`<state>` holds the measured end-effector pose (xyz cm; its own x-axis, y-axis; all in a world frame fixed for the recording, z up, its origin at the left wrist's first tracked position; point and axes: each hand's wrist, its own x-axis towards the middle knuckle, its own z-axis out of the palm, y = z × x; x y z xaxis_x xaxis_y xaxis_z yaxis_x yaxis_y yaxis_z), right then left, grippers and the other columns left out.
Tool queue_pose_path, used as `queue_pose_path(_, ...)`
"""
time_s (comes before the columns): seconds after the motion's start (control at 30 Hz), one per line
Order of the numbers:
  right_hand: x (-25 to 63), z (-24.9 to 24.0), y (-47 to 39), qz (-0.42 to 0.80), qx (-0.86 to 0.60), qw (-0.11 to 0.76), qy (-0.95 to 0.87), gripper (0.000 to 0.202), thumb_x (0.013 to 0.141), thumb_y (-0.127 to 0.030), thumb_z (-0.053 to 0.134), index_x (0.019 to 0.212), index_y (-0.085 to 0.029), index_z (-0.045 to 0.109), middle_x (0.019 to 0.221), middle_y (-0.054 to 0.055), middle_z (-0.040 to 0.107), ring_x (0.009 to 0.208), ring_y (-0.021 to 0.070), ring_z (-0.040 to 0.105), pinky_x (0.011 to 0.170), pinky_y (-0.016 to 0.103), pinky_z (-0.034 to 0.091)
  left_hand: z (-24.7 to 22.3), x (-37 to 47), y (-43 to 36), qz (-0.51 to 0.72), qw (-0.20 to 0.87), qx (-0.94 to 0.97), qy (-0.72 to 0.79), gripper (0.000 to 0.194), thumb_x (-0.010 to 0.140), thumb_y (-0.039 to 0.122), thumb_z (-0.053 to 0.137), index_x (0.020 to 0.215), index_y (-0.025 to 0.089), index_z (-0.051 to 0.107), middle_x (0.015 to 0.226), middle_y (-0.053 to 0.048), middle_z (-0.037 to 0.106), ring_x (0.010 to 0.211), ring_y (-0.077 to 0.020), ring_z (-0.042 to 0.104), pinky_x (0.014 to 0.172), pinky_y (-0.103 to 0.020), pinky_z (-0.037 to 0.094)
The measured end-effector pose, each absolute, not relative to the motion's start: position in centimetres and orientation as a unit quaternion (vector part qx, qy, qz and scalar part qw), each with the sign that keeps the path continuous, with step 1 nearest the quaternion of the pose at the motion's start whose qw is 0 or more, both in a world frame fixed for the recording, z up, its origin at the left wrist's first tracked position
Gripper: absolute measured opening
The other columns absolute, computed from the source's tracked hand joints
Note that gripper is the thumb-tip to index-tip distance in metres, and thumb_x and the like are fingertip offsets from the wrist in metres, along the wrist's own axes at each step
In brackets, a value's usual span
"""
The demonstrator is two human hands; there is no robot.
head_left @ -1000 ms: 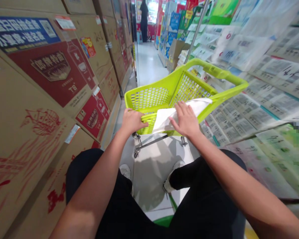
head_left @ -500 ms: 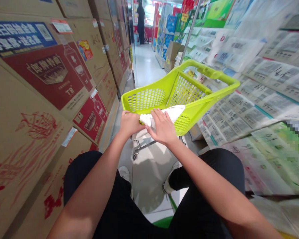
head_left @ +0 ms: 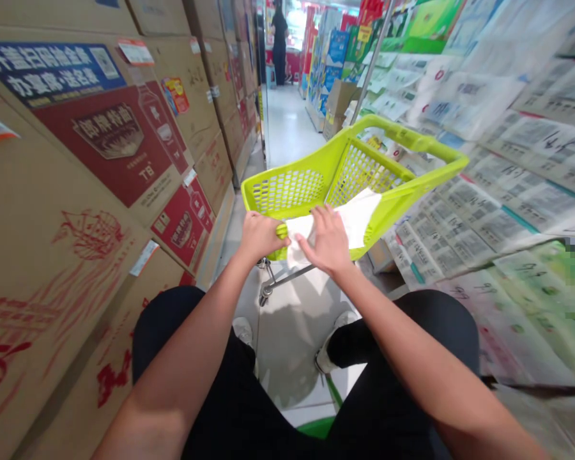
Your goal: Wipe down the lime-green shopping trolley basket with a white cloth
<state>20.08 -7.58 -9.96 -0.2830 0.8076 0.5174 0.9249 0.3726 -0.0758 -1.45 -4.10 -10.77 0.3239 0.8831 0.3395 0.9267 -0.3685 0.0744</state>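
Note:
A lime-green plastic shopping cart (head_left: 398, 207) stands before my knees, its near end toward me and its handle at the far right. My left hand (head_left: 261, 235) is closed over the near left rim of the cart. A white cloth or wipe (head_left: 359, 220) drapes over the near rim, one end hanging outside and the other spread toward the right wall. My right hand (head_left: 329, 239) presses on this cloth, fingers over the rim and thumb on the near side. The rim beneath the cloth is hidden.
Stacked cardboard cartons (head_left: 110, 140) line the left side. Packs of tissue paper (head_left: 464, 217) are piled on the right. A green stool (head_left: 316, 427) shows partly beneath me. Down the aisle a person (head_left: 278, 41) stands in dark clothes.
My right hand has shifted slightly right along the rim. The cloth now lies more spread and hangs lower in front. My left hand keeps its grip while the view turns a little left.

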Motion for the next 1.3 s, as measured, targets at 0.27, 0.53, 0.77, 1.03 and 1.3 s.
queue_pose_path(0.27, 29.9, -6.3, -4.8, -0.189, -0.550, 0.182, -0.793, 0.067, 0.105, -0.054, 0.029, 0.143, -0.007, 0.058, 0.146, 0.022, 0.061, 0.141, 0.0352, 0.049, 0.126, 0.056, 0.024, -10.8, -3.2, -4.0, -0.171, 0.061, -0.821, -0.541, 0.039, 0.079, 0.057, 0.066, 0.086, 0.022, 0.081, 0.080, -0.009, 0.079, 0.082, -0.0301, 0.071, 0.093, -0.047, 0.040)
queue_pose_path(0.53, 23.8, -4.6, -3.9, -0.140, -0.613, 0.040, -0.776, 0.070, 0.104, -0.058, 0.026, 0.107, -0.012, 0.079, 0.105, 0.020, 0.077, 0.106, 0.0334, 0.069, 0.103, 0.047, 0.044, -10.9, -1.6, -4.0, -0.168, 0.065, -0.826, -0.534, 0.038, 0.080, 0.057, 0.066, 0.083, 0.022, 0.080, 0.081, -0.010, 0.079, 0.080, -0.0300, 0.070, 0.089, -0.046, 0.040)
queue_pose_path(0.77, 23.4, -2.6, -1.7, -0.075, -0.621, -0.075, -0.777, 0.090, 0.101, -0.074, 0.016, 0.106, -0.014, 0.082, 0.106, 0.024, 0.078, 0.106, 0.0384, 0.073, 0.085, 0.043, 0.050, -10.7, -2.8, -3.7, -0.164, 0.054, -0.829, -0.531, 0.037, 0.080, 0.057, 0.066, 0.084, 0.023, 0.080, 0.079, -0.008, 0.078, 0.080, -0.0300, 0.070, 0.086, -0.045, 0.040)
queue_pose_path(1.03, 25.4, -1.9, -0.5, -0.054, -0.644, -0.126, -0.753, 0.097, 0.098, -0.081, 0.014, 0.117, -0.013, 0.081, 0.123, 0.025, 0.075, 0.117, 0.0442, 0.070, 0.091, 0.050, 0.052, -10.8, -2.2, -4.1, -0.156, 0.057, -0.834, -0.526, 0.037, 0.080, 0.057, 0.066, 0.084, 0.023, 0.080, 0.080, -0.009, 0.079, 0.081, -0.0317, 0.071, 0.086, -0.046, 0.039)
queue_pose_path(1.3, 19.4, -3.0, -3.1, -0.004, -0.572, -0.064, -0.818, 0.086, 0.101, -0.073, 0.014, 0.118, -0.021, 0.080, 0.115, 0.018, 0.079, 0.108, 0.0364, 0.074, 0.085, 0.042, 0.052, -10.6, -2.8, -4.5, -0.163, 0.049, -0.832, -0.527, 0.035, 0.079, 0.057, 0.068, 0.083, 0.025, 0.080, 0.081, -0.009, 0.080, 0.082, -0.0304, 0.072, 0.085, -0.044, 0.039)
